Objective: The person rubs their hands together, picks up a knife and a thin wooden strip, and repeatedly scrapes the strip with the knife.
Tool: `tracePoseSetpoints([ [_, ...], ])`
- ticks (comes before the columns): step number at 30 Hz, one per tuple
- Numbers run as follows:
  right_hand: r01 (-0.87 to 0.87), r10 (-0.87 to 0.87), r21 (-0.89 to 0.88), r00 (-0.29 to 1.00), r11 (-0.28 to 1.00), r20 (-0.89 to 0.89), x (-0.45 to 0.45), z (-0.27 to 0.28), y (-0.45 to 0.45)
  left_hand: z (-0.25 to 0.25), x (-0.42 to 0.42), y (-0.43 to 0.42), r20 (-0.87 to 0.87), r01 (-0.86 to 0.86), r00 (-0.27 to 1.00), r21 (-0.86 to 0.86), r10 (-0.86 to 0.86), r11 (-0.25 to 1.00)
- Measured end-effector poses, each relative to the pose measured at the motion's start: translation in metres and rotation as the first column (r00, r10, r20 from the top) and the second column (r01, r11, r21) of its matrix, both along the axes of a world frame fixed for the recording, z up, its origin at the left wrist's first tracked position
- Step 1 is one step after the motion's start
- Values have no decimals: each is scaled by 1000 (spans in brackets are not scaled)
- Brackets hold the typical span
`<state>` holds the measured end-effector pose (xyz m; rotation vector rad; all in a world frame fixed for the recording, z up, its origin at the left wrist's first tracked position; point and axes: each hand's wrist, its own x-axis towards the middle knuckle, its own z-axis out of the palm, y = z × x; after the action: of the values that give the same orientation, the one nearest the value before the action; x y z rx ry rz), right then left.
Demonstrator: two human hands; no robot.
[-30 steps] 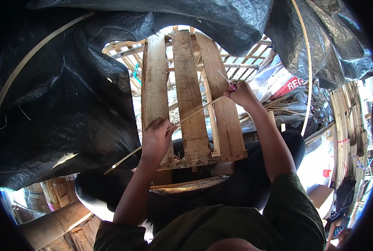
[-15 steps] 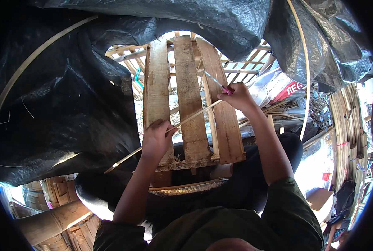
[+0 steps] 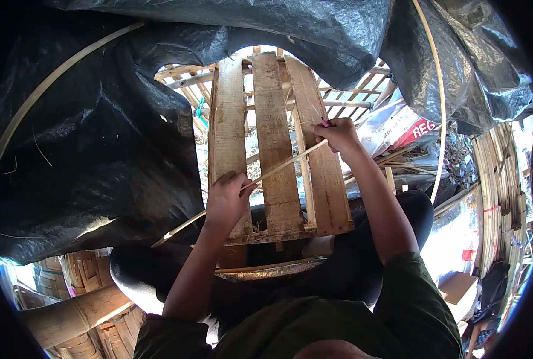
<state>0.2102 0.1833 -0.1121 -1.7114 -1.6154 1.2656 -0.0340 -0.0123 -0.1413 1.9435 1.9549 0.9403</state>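
Observation:
A thin bamboo strip (image 3: 284,164) runs slantwise over the wooden planks (image 3: 276,143), its lower left end beyond my left wrist. My left hand (image 3: 228,194) is closed round the strip above the left plank. Farther up and to the right, my right hand (image 3: 338,135) grips a small knife by its pink handle (image 3: 324,123), at the strip's upper end. The thin blade points up and left and is hard to make out against the right plank.
Black plastic sheeting (image 3: 93,149) hangs at the left and top. A curved bamboo strip (image 3: 440,90) hangs at the right, near a white and red bag (image 3: 414,133). Bundled slats (image 3: 492,191) stand far right. A thick bamboo pole (image 3: 81,314) lies lower left.
The knife in my right hand swung out over the right plank, then came back toward the strip's upper end. My left hand keeps its hold, and the view has shifted slightly.

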Motion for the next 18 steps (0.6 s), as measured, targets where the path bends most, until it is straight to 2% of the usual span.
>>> tracePoseSetpoints([
  [2, -7, -14, -125, 985, 992, -173, -1, 1, 2, 1, 0, 0, -10, 0, 1000, -11, 0, 1000],
  [9, -63, 30, -132, 971, 989, -238, -10, 8, 1, -2, -1, 0, 4, -12, 1000, -6, 12, 1000],
  [18, -11, -57, -152, 896, 988, -440, -20, 8, 0, -2, -1, -1, -7, -11, 1000, 4, 11, 1000],
])
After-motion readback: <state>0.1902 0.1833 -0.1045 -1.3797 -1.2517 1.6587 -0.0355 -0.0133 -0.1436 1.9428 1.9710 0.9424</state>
